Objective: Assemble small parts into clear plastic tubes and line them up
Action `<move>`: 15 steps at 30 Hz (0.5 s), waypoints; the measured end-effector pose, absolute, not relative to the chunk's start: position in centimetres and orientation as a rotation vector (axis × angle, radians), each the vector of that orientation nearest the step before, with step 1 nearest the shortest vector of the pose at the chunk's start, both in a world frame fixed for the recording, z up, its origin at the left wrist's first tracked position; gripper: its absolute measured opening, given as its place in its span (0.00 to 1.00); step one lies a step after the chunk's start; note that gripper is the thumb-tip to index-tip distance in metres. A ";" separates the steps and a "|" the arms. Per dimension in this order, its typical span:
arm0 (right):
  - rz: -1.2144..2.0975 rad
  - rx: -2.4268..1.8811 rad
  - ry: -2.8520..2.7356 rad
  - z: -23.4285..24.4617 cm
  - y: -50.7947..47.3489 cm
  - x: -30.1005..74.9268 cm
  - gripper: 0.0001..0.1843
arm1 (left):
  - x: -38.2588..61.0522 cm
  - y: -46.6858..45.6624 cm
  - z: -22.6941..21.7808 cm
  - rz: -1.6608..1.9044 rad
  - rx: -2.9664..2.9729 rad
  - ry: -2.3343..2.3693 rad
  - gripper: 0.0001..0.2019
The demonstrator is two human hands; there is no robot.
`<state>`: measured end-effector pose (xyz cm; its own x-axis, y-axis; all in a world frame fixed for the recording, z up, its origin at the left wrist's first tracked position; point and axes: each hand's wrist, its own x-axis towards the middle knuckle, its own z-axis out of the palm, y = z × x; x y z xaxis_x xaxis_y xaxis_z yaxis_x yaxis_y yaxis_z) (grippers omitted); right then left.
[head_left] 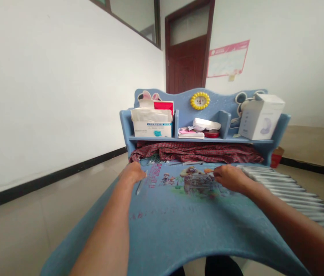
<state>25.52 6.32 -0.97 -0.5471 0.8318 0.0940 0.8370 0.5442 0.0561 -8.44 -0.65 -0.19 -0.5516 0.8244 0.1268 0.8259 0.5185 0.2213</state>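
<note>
From afar, I saw the left hand (133,173) and right hand (230,178) over the desk (167,230), before a cloth (202,152) lying beneath the shelf (176,140), which bore 1 box (148,129) at left and 1 carton (261,117) at right.

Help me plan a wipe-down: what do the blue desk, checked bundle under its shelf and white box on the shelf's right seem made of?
Blue desk: probably painted wood or board, low-sheen, from its smooth rounded edges. Checked bundle: matt woven fabric, by its soft folds. White box: likely smooth printed cardboard, given its flat panels.
</note>
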 end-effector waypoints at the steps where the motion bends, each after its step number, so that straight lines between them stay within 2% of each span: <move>1: -0.151 -1.520 -2.683 -1.0 7.1 25.4 0.12 | -8.4 -0.6 -0.4 -0.363 -1.479 -2.758 0.14; 10: -0.232 -1.594 -2.616 -2.0 11.4 22.3 0.17 | -6.9 -0.4 -0.4 -0.267 -1.597 -2.707 0.05; 15: -0.285 -1.544 -2.654 -2.3 12.6 20.2 0.13 | -4.8 -0.4 0.4 -0.342 -1.823 -2.514 0.06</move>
<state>20.17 12.58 -2.31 -0.4974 0.8558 0.1422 0.8665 0.4820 0.1301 -4.84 -0.37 0.41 -0.3191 0.9371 0.1416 0.9408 0.2953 0.1662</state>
